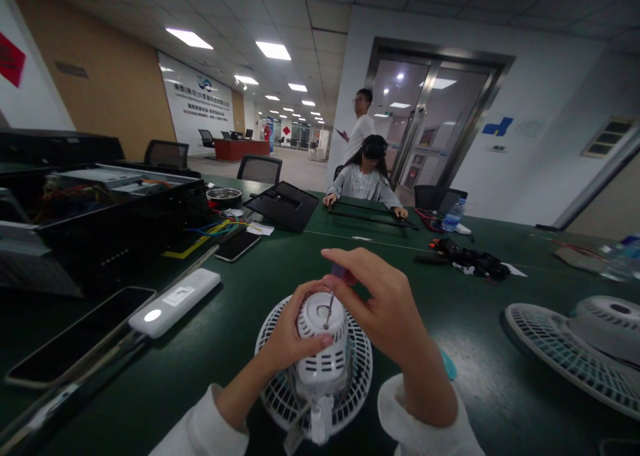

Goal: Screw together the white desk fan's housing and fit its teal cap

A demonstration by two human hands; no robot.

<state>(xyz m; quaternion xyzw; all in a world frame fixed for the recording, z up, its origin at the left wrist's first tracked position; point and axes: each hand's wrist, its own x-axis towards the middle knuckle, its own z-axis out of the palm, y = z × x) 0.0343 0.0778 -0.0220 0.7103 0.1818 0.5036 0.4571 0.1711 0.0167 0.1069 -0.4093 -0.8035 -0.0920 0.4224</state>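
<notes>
A white fan head lies grille-down on the green table in front of me, its slotted motor housing facing up. My left hand wraps around the housing from the left, thumb across its near side and fingers along the far side. Above it, my right hand grips the purple handle of a screwdriver. The thin metal shaft slants down, and its tip meets the back of the housing near a small hole. Beneath the housing spreads the round white grille. My fingers partly hide the screwdriver's handle.
On the left are an opened computer case, a white power bank-like device and phones. Another fan part lies at right. Across the table a seated person holds a dark frame; another person stands behind. A water bottle stands far right.
</notes>
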